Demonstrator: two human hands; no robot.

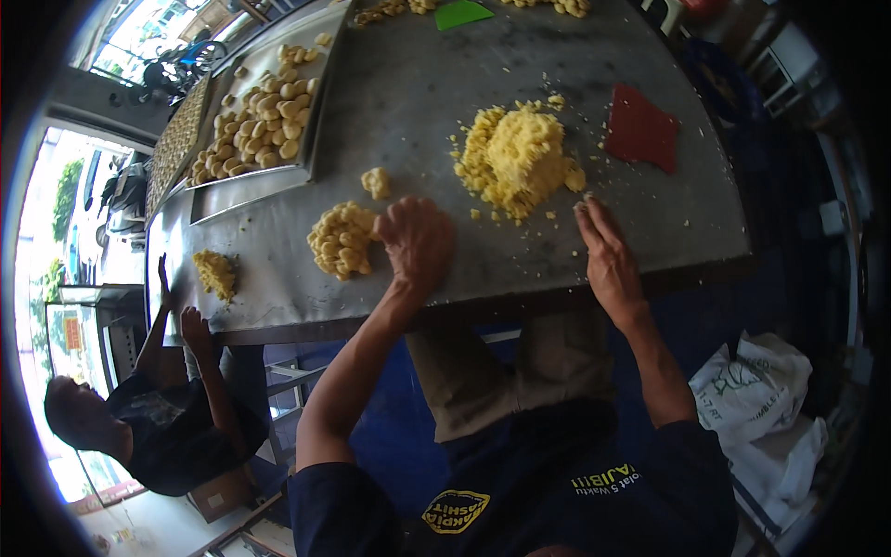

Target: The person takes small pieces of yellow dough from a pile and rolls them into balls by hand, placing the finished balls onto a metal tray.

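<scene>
My left hand (pixel 418 243) rests over the metal table with its fingers curled in. Its fingertips are at the right edge of a heap of small, rounded yellow dough pieces (pixel 342 241); whatever lies under the fingers is hidden. A single dough lump (pixel 375 183) sits just beyond that heap. To the right, my right hand (pixel 611 260) has its fingers stretched out and holds nothing. It is near the lower right side of a crumbly pale-yellow mound (pixel 520 158), with loose crumbs around it. A red flat scraper (pixel 641 128) lies beyond my right hand.
At the far left, a metal tray (pixel 255 197) bears many round dough balls (pixel 264 121). A green scraper (pixel 462 14) lies at the table's far side. A co-worker (pixel 176 418) stands at the left, hands by a small yellow crumbly pile (pixel 214 275). White sacks (pixel 752 390) are at right.
</scene>
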